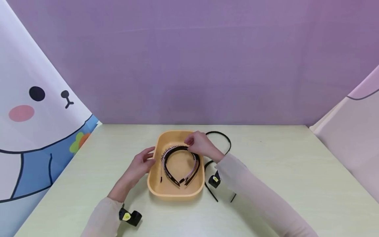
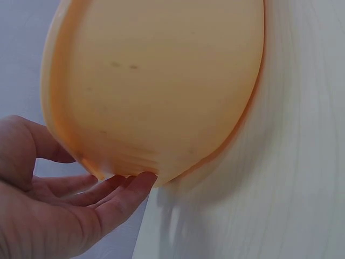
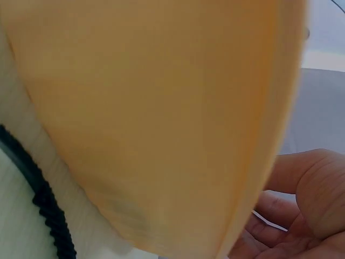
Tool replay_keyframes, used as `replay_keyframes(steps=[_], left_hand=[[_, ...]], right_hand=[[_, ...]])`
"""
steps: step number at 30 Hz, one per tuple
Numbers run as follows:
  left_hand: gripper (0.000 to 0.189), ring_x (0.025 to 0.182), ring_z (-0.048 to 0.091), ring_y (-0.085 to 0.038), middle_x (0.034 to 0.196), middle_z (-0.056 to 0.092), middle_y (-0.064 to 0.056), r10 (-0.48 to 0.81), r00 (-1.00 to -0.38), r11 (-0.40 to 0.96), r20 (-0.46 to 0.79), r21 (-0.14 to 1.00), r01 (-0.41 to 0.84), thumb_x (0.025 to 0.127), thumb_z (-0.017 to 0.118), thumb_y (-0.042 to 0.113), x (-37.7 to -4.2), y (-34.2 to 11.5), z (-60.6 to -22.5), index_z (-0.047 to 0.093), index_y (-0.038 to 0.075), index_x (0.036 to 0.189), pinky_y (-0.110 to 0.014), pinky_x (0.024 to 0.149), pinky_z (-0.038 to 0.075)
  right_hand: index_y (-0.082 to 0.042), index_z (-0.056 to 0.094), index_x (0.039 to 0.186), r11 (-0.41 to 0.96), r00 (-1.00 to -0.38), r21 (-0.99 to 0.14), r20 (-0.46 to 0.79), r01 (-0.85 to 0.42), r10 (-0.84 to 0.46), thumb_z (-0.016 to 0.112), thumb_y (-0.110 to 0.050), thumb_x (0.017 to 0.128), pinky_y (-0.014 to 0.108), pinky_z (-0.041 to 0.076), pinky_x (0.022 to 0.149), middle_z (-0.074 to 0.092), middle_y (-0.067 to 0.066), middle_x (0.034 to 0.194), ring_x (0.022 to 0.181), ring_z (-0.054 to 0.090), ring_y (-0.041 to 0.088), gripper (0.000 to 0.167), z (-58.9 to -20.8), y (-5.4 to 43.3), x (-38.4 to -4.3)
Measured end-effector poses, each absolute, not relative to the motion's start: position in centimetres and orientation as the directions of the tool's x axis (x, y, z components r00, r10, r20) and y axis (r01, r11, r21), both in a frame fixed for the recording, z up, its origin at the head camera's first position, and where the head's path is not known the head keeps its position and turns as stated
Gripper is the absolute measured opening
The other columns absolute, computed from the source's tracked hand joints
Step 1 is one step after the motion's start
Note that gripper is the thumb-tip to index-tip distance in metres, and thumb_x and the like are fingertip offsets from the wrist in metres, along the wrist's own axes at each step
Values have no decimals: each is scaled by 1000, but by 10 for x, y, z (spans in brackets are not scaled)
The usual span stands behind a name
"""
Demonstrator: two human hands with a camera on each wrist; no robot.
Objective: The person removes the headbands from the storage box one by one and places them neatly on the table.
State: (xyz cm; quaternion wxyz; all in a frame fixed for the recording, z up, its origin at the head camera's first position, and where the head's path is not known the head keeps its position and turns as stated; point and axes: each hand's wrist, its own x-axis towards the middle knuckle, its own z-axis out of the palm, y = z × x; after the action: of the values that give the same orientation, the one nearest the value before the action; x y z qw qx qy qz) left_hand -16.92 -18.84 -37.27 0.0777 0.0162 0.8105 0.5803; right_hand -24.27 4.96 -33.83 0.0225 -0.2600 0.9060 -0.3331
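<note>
A yellow-orange plastic basin (image 1: pixel 176 196) stands on the table with several headbands inside. Among these are a black toothed headband (image 1: pixel 176 149) and a lilac one (image 1: pixel 190 173). My left hand (image 1: pixel 140 163) holds the basin's left side; in the left wrist view its fingertips (image 2: pixel 141 182) press the outer wall, and the thumb tip is hidden behind the rim. Over the basin's far right side reaches my right hand (image 1: pixel 200 144), fingers bent beside the top of the black headband. The basin wall hides those fingertips in the right wrist view, so whether they pinch it cannot be seen.
Right of the basin lie black headbands: a far one (image 1: pixel 229 141) and a nearer one (image 1: pixel 211 192), partly under my right wrist. The pale table (image 1: pixel 284 171) meets a purple backdrop (image 1: pixel 189 65) behind; a cartoon-printed cloth (image 1: pixel 38 138) hangs at left.
</note>
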Motion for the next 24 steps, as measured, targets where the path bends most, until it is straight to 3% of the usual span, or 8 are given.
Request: replay_keyframes(steps=[24], left_hand=[[55,123,48,-44,143,36,-34,113,-988,335,-109,940,-66,96,41,3,-166,-191,-373,25,-2,148,-40,88,55]], right_hand=[[2,72,99,727,-880,-521,112,-447,-461,61,10,71,32,54,78,71,12,95,88,64,23,32,-348,34,-251]])
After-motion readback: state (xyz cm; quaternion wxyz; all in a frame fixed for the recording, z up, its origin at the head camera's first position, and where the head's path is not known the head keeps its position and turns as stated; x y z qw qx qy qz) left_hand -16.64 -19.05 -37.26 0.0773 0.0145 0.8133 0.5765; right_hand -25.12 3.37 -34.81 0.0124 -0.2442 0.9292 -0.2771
